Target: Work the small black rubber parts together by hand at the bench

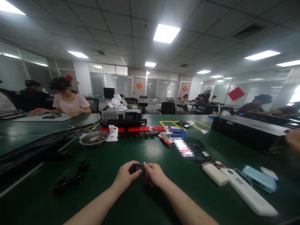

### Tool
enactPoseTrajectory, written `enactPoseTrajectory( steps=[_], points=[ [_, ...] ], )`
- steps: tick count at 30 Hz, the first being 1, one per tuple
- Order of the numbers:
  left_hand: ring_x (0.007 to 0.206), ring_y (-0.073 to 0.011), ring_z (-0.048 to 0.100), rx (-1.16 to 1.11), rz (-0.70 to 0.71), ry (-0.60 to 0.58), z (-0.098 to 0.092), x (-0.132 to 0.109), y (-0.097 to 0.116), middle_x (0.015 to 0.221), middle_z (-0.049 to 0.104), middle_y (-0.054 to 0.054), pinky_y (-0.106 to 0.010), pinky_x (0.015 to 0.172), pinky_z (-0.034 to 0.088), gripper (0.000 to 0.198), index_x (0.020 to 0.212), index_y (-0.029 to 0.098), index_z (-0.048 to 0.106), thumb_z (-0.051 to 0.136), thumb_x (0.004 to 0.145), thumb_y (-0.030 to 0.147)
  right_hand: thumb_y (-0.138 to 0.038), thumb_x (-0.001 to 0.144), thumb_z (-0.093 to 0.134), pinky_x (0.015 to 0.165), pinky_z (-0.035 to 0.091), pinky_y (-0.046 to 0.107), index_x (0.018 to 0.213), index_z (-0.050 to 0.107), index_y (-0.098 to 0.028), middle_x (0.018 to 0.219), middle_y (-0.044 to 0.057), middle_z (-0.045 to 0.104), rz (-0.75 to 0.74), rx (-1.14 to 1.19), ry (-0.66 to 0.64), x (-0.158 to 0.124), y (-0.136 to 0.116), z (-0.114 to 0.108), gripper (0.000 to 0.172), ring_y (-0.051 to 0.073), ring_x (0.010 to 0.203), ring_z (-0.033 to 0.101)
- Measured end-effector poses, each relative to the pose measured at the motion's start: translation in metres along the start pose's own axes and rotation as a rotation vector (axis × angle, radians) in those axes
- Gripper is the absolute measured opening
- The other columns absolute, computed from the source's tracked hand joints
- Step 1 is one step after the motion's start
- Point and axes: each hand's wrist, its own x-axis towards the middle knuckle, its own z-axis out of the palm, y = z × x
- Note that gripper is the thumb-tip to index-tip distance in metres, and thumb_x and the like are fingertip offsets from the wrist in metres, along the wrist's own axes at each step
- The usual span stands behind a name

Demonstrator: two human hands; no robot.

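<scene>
Near the left edge of the green surface [150, 151], a long black panel [35, 151] is laid; to its right, black rounded parts [78, 178] are grouped, perhaps for easy reach. Midway between the side edges, a small black part [137, 168] is held over the surface, gripped by the left hand [126, 175] and right hand [155, 175] together, seemingly so that it is steadied from both sides. Toward the right front corner, a long white device [249, 192] and a light-blue device [259, 178] are set, apparently out of the way.
</scene>
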Motion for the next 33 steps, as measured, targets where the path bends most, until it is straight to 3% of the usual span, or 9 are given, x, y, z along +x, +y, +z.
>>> enactPoseTrajectory(
  steps=[6, 9, 13, 17, 20, 24, 29, 31, 33],
  points=[
    [0.081, -0.0214, 0.056, -0.056, -0.026, -0.013, 0.0, 0.003, -0.002, 0.086, 0.062, -0.007, -0.03, 0.072, 0.042, 0.036, 0.088, 0.016, 0.058, 0.05, 0.068, 0.045, -0.041, 0.074, 0.045, 0.033, 0.038, 0.018, 0.073, 0.045, -0.016, 0.054, -0.004, 0.048, -0.144, 0.025, 0.017, -0.002, 0.001, 0.001, 0.025, 0.007, 0.037, 0.044],
    [0.068, -0.0198, 0.056, -0.13, -0.139, -0.062, 0.003, 0.008, -0.012, 0.074, 0.062, -0.006, -0.029, 0.062, 0.042, 0.042, 0.081, 0.012, 0.058, 0.044, 0.07, 0.05, -0.028, 0.069, 0.055, 0.047, 0.044, 0.022, 0.083, 0.047, -0.017, 0.069, -0.001, 0.054, -0.284, -0.011, 0.052, -0.005, -0.001, -0.001, 0.019, 0.01, 0.054, 0.052],
    [0.052, -0.0156, 0.052, -0.205, -0.231, -0.097, 0.005, 0.012, -0.02, 0.058, 0.057, -0.002, -0.025, 0.048, 0.038, 0.044, 0.075, 0.01, 0.057, 0.043, 0.068, 0.052, -0.019, 0.062, 0.062, 0.065, 0.043, 0.025, 0.089, 0.049, -0.019, 0.084, 0.001, 0.055, -0.444, -0.115, 0.097, -0.011, -0.007, -0.003, 0.029, 0.013, 0.073, 0.052],
    [0.064, -0.0177, 0.055, -0.172, -0.152, -0.059, 0.004, 0.01, -0.014, 0.069, 0.06, -0.004, -0.026, 0.056, 0.041, 0.039, 0.08, 0.011, 0.057, 0.047, 0.069, 0.047, -0.029, 0.071, 0.055, 0.054, 0.043, 0.022, 0.095, 0.046, -0.019, 0.085, 0.002, 0.054, -0.37, -0.048, 0.07, -0.007, -0.004, -0.002, 0.028, 0.011, 0.065, 0.052],
    [0.073, -0.0195, 0.055, -0.045, -0.071, -0.029, 0.003, 0.005, -0.006, 0.078, 0.061, -0.005, -0.028, 0.065, 0.041, 0.034, 0.085, 0.015, 0.058, 0.053, 0.066, 0.043, -0.046, 0.079, 0.036, 0.036, 0.039, 0.019, 0.088, 0.046, -0.017, 0.07, 0.001, 0.053, -0.169, 0.042, 0.037, 0.001, 0.004, -0.001, 0.032, 0.008, 0.045, 0.048],
    [0.078, -0.0201, 0.055, 0.053, 0.011, -0.035, 0.0, 0.0, 0.002, 0.084, 0.061, -0.005, -0.028, 0.068, 0.042, 0.032, 0.089, 0.018, 0.057, 0.058, 0.063, 0.038, -0.055, 0.079, 0.023, 0.03, 0.037, 0.02, 0.077, 0.046, -0.015, 0.047, -0.002, 0.05, -0.004, 0.077, -0.041, 0.008, 0.01, 0.001, 0.046, 0.009, 0.031, 0.044],
    [0.085, -0.0221, 0.054, -0.004, 0.025, -0.044, 0.0, 0.001, 0.0, 0.091, 0.061, -0.007, -0.03, 0.075, 0.041, 0.037, 0.093, 0.018, 0.056, 0.058, 0.064, 0.041, -0.047, 0.077, 0.039, 0.033, 0.037, 0.019, 0.075, 0.046, -0.015, 0.048, -0.004, 0.048, -0.087, 0.093, -0.01, 0.005, 0.004, -0.001, 0.033, 0.007, 0.033, 0.042],
    [0.085, -0.0219, 0.055, -0.076, -0.014, -0.044, 0.001, 0.004, -0.004, 0.091, 0.061, -0.008, -0.03, 0.075, 0.041, 0.04, 0.093, 0.015, 0.056, 0.054, 0.065, 0.045, -0.036, 0.073, 0.049, 0.042, 0.041, 0.021, 0.079, 0.048, -0.015, 0.057, -0.003, 0.051, -0.21, 0.056, 0.026, -0.001, -0.001, -0.003, 0.022, 0.008, 0.043, 0.047],
    [0.073, -0.0199, 0.056, -0.145, -0.101, -0.06, 0.003, 0.007, -0.009, 0.078, 0.062, -0.007, -0.029, 0.066, 0.043, 0.043, 0.086, 0.012, 0.057, 0.048, 0.067, 0.05, -0.025, 0.068, 0.057, 0.053, 0.043, 0.022, 0.088, 0.051, -0.017, 0.071, -0.001, 0.054, -0.362, -0.033, 0.069, -0.008, -0.006, -0.004, 0.022, 0.01, 0.059, 0.051]
  ],
)
